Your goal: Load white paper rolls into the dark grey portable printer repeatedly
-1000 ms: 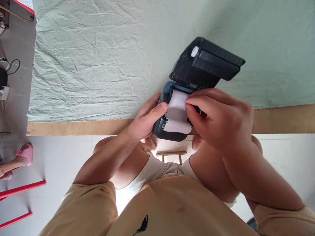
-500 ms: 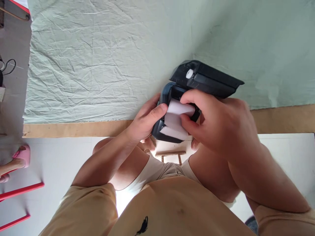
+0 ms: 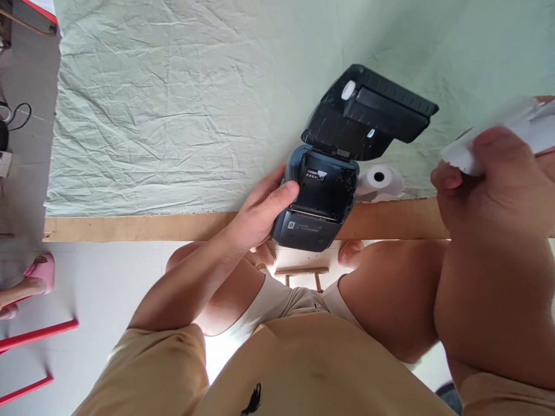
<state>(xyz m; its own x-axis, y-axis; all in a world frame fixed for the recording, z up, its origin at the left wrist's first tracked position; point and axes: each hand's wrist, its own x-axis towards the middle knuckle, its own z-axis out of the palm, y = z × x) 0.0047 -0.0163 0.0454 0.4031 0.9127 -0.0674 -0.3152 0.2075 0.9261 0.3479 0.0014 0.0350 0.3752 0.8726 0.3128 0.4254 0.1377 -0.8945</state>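
Observation:
A small black printer (image 3: 307, 231) is tilted at the table's front edge, its lid (image 3: 390, 110) swung up and its inner compartment bare. My left hand (image 3: 260, 211) grips the printer's left side, thumb on the rim. At the far right my right hand (image 3: 503, 179) is closed on white paper (image 3: 463, 153), slightly blurred; part of it is out of frame. A white paper roll (image 3: 388, 180) with a dark core hole lies just right of the printer on the cloth.
A wrinkled pale green cloth (image 3: 173, 115) covers the table, whose wooden edge (image 3: 130, 227) shows in front. At left are a pink-slippered foot (image 3: 42, 274), red bars (image 3: 39, 336) and a black cable (image 3: 19, 118).
My right hand has moved away to the right with the white paper, out of the printer's compartment. The lid stands wider open, and the roll beside the printer has come into view.

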